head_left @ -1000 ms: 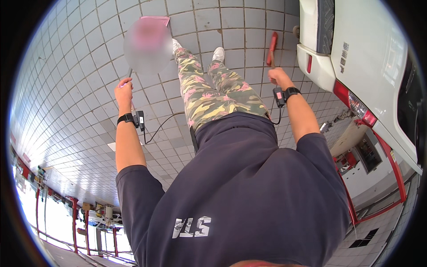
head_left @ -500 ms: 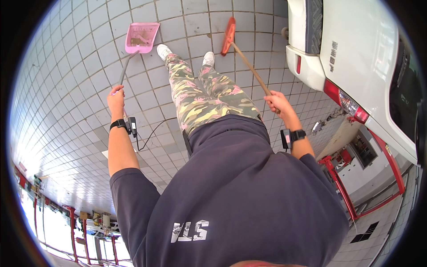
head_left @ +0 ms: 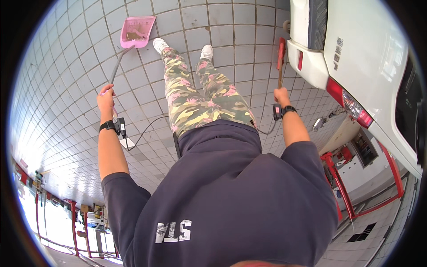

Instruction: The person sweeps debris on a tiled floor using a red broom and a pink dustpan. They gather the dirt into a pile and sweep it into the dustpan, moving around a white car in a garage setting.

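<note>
My left hand [head_left: 106, 99] is closed round the handle of a pink long-handled dustpan [head_left: 138, 32], whose pan lies on the tiled floor at the far left, with brownish debris in it. A grey tube forms the lower handle. At the right, my right hand [head_left: 281, 95] grips the wooden stick of a broom with a red-orange head [head_left: 281, 54]. The broom head is close beside the rear bumper of a white vehicle. Both wrists carry a black band with a small device.
The white vehicle's rear [head_left: 356, 53], with its bumper and tail light, fills the right side. Red metal frames [head_left: 340, 184] stand at the lower right. A cable [head_left: 151, 124] runs from my left wrist device to my waist. Grey tiles cover the floor.
The broom has swung right, from in front of my right foot to beside the bumper, its stick now steeper. The dustpan and left hand appear slightly farther left.
</note>
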